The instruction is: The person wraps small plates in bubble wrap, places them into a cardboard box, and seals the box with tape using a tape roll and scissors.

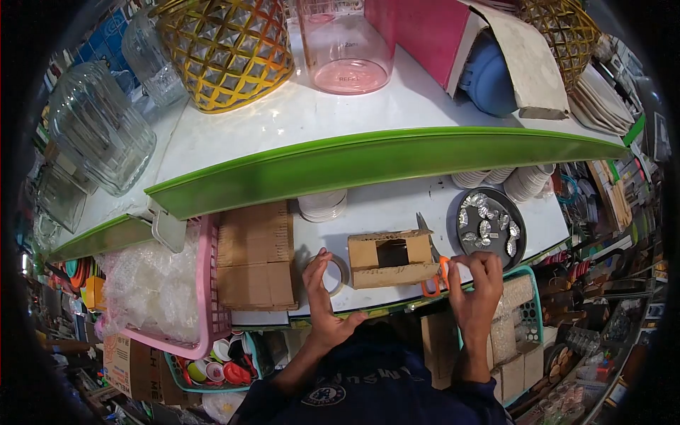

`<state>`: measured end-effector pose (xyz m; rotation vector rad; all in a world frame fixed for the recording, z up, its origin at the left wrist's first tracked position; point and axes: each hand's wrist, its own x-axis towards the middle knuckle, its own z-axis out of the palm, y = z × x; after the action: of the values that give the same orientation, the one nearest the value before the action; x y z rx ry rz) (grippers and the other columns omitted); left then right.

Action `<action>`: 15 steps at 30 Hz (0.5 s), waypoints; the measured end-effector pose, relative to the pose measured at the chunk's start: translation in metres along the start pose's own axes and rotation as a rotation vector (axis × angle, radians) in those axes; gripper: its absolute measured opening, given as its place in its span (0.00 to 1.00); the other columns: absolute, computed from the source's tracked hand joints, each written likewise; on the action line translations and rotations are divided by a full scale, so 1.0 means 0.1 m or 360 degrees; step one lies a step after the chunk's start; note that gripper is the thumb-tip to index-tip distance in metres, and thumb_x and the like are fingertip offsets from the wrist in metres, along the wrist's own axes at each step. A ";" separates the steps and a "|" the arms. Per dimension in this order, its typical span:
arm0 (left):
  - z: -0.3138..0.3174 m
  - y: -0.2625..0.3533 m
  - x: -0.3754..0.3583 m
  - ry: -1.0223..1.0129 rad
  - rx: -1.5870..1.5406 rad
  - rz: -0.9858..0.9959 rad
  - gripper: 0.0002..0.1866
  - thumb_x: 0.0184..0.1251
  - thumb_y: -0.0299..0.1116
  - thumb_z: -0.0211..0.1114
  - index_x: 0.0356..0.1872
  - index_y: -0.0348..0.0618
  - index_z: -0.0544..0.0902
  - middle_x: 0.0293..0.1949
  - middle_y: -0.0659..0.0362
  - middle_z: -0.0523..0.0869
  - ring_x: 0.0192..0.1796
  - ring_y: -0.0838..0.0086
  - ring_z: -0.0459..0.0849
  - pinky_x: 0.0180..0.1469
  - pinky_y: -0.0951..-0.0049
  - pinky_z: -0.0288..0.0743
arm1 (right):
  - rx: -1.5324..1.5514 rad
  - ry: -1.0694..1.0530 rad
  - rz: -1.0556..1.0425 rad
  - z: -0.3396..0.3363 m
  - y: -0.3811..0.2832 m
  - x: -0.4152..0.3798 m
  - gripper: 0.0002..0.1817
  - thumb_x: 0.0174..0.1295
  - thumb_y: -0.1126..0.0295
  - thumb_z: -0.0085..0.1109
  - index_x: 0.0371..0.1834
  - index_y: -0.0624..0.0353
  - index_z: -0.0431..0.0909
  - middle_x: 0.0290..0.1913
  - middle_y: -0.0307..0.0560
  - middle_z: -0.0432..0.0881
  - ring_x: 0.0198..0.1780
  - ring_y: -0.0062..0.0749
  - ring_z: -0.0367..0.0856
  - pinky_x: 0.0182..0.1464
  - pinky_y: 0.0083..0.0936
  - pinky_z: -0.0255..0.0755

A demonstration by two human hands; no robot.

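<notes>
- Two blades of the scissors [433,285] are hard to make out, because the small cardboard box [365,275] covers a part of them; the orange handles show at its right side.
- The right hand [480,287], right of the lower centre, has its fingers bent near these handles. I cannot tell if it holds something.
- The left hand [327,315], left of the lower centre, is open wide, with the thumb apart from the fingers. It is just beside the tape roll [342,275] and partly hides it.
- The small cardboard box lies between the hands, at the centre of the frame. It is brown, with rough edges and a dark opening.
- The dark round tray [464,242], right of the centre, carries shiny, wrinkled silver pieces.
- The larger cardboard [255,248], at centre left, is flat-faced and creased. Beside it, the pink basket [204,283] contains clear bubble wrap [159,290].
- The white work surface [397,205] lies below a shelf [234,134] with a green edge. Ribbed glass jars [99,127] stand at the upper left, cut off partly, and crowded goods fill the dark, curved borders.
</notes>
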<state>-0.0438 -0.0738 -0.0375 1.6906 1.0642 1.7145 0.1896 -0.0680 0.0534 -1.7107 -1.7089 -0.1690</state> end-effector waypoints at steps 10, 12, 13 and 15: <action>0.03 0.14 0.12 -0.0067 0.0301 0.0163 0.51 0.49 0.63 0.75 0.70 0.48 0.63 0.67 0.44 0.62 0.71 0.45 0.59 0.71 0.43 0.53 | 0.1044 -0.0524 -0.0490 -0.05 -0.45 0.08 0.13 0.46 0.68 0.78 0.38 0.53 0.89 0.40 0.39 0.81 0.39 0.31 0.76 0.38 0.25 0.71; 0.03 0.15 0.13 -0.0062 0.0307 0.0177 0.51 0.49 0.63 0.75 0.69 0.47 0.63 0.67 0.44 0.62 0.71 0.45 0.59 0.71 0.43 0.53 | 0.1094 -0.0569 -0.0476 -0.04 -0.48 0.08 0.12 0.46 0.69 0.77 0.36 0.54 0.89 0.40 0.39 0.81 0.38 0.30 0.76 0.38 0.25 0.71; 0.03 0.15 0.14 -0.0061 0.0312 0.0191 0.51 0.48 0.63 0.75 0.69 0.46 0.64 0.67 0.44 0.62 0.71 0.45 0.59 0.71 0.43 0.53 | 0.1094 -0.0569 -0.0481 -0.02 -0.47 0.07 0.12 0.46 0.69 0.77 0.36 0.54 0.89 0.40 0.39 0.81 0.38 0.30 0.76 0.38 0.25 0.71; 0.02 0.15 0.14 -0.0061 0.0311 0.0189 0.50 0.49 0.62 0.76 0.69 0.45 0.64 0.67 0.44 0.63 0.72 0.45 0.59 0.71 0.44 0.54 | 0.1090 -0.0522 -0.0514 0.01 -0.45 0.05 0.11 0.46 0.71 0.77 0.34 0.54 0.89 0.39 0.39 0.81 0.37 0.31 0.76 0.37 0.25 0.71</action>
<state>-0.0405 -0.0709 -0.0170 1.9347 1.1670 1.6885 0.1483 -0.0683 0.0726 -0.9881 -1.9648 0.5252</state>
